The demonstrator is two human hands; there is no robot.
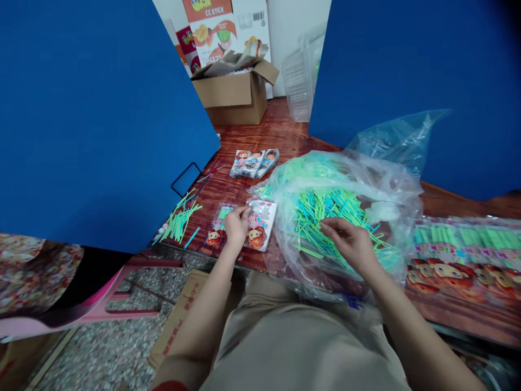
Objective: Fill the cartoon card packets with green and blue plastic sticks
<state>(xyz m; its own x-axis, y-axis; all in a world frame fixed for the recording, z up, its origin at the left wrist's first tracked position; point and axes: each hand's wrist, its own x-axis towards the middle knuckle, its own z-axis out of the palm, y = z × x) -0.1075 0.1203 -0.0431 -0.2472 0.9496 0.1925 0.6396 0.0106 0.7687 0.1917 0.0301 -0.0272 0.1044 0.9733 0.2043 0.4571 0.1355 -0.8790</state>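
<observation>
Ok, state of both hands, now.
Left hand: closed, gripping a white printed plastic packet.
Right hand: fingers pinched over loose green plastic sticks; whether it holds one cannot be told.

Khaki garment (301,342), bare forearms (199,309), red band (169,386) by left elbow.

Open cardboard box (228,95) at far end of wooden tabletop (260,122), "CC STICK" carton (215,27) behind it. Stacked clear plastic tubs (299,81) just right. Blue panels (81,119) flank the view; pink stool (130,313) on speckled floor (81,347) lower left.
</observation>
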